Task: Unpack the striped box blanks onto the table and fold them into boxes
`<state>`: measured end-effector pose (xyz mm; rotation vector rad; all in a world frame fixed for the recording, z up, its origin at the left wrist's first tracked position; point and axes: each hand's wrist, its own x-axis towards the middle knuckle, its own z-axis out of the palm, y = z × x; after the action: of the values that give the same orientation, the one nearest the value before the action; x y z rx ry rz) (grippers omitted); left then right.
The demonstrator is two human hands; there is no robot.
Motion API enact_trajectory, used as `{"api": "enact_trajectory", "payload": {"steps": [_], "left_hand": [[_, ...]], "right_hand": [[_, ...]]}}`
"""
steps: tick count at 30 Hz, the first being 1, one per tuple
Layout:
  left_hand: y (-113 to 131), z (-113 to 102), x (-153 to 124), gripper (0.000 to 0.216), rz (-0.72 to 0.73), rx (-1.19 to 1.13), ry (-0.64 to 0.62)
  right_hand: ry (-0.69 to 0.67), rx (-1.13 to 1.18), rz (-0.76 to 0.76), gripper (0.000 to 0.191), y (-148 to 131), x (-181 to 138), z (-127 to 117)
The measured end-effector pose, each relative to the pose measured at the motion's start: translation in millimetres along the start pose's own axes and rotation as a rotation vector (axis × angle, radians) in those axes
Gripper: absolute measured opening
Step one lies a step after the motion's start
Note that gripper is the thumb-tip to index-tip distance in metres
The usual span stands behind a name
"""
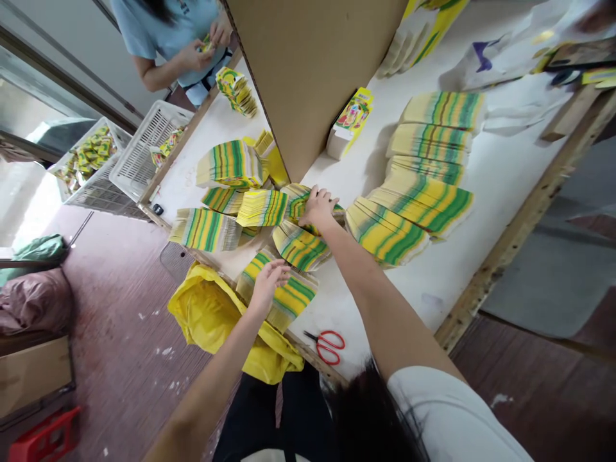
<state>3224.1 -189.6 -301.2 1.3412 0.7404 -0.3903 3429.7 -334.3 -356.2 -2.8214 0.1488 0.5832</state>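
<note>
At upper left, a white plastic crate [103,187] holds yellow-green packets [94,151]; beside it, a second crate [129,162] holds some more, partly hidden by the table edge. At centre, the left hand's [270,280] fingers are half-curled and parted over a striped carton stack [296,298]; contact is unclear. The right hand [319,208] spreads its fingers on another stack [294,204]; whether they grip, I cannot tell. The upper-right corner is blurred.
</note>
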Motion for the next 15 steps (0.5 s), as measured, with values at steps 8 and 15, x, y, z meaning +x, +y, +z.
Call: {"api": "enact_trajectory", "payload": {"steps": [8, 15], "left_hand": [[-20.1, -47.8, -63.4, 0.055, -0.094, 0.058, 0.037], [-38.2, -85.3, -94.1, 0.062, -0.121, 0.026, 0.118]], "right_hand": [[0.017, 0.005, 0.028, 0.102, 1.0, -10.5, -1.8], [0.058, -0.065, 0.060, 0.097, -9.9, -3.4, -19.2]]}}
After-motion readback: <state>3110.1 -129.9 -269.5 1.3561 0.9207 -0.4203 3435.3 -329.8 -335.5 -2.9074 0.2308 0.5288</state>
